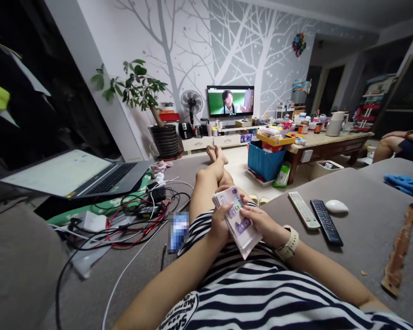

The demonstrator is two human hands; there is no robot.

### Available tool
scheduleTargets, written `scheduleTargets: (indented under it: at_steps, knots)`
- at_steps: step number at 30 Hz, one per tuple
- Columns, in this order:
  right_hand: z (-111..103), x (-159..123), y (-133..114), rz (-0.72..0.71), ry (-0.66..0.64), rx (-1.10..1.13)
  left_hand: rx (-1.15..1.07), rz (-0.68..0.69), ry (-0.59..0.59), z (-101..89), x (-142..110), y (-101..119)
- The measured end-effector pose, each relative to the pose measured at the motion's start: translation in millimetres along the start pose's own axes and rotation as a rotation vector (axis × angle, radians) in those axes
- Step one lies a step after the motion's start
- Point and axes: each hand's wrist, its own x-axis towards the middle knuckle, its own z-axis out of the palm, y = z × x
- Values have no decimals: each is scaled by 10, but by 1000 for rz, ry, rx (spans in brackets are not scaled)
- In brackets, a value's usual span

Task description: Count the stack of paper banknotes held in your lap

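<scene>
Over my lap, both hands grip one stack of banknotes (pixel 242 229), its top note pale purple with a yellow-green 5 on it. My left hand (pixel 223 220) wraps the stack's left edge, thumb lying on the face of the top note. From the other side my right hand (pixel 261 223) presses its thumb on the note, its other fingers mostly hidden behind the stack. The stack tilts, its lower corner slightly fanned. A pale watch (pixel 289 243) is on my right wrist. Beneath lies the striped clothing (pixel 248 284) I wear.
Left of me are an open laptop (pixel 113 178), tangled cables (pixel 134 224) and a blurred-out blue item (pixel 178 232). To the right lie a white remote (pixel 303 210), a black remote (pixel 326 222), a white mouse (pixel 336 206) and a brown strip (pixel 401 252). Another person's leg (pixel 387 147) shows far right.
</scene>
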Motion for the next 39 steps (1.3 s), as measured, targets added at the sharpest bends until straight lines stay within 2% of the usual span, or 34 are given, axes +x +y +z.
scheduleTargets:
  at_steps: [3, 5, 7, 10, 13, 15, 19, 22, 25, 30, 34, 37, 39]
  knots:
    - [-37, -53, -70, -92, 82, 0, -31, -21, -75, 98, 106, 47]
    - [-129, -125, -138, -173, 143, -25, 34, -68, -118, 176, 195, 91]
    - [-252, -219, -221, -273, 227, -92, 170, -107, -83, 257, 259, 120]
    - [-404, -377, -328, -472, 395, -319, 399, -188, 51, 350, 233, 97]
    - [-428, -502, -358, -630, 526, -607, 439, -211, 105, 386, 73, 15]
    - [-372, -541, -328, -701, 536, -752, 373, -247, 87, 386, -43, -35]
    - [-220, -510, -205, -789, 401, -865, 121, -310, 47, 334, -165, -85]
    - [-180, -461, -105, -816, 344, -852, -38, -338, 32, 252, -190, -121]
    - [-200, -440, -45, -810, 319, -839, -48, -338, 5, 176, -205, -167]
    - [-232, -411, -81, -787, 275, -780, 108, -259, -5, 135, -206, -201]
    - [-230, -356, -127, -723, 243, -621, 297, -210, -6, 144, -205, -193]
    - [-225, -336, -129, -655, 272, -535, 349, -237, -40, 140, -186, -165]
    - [-227, -347, -138, -664, 330, -528, 338, -251, -26, 122, -158, -121]
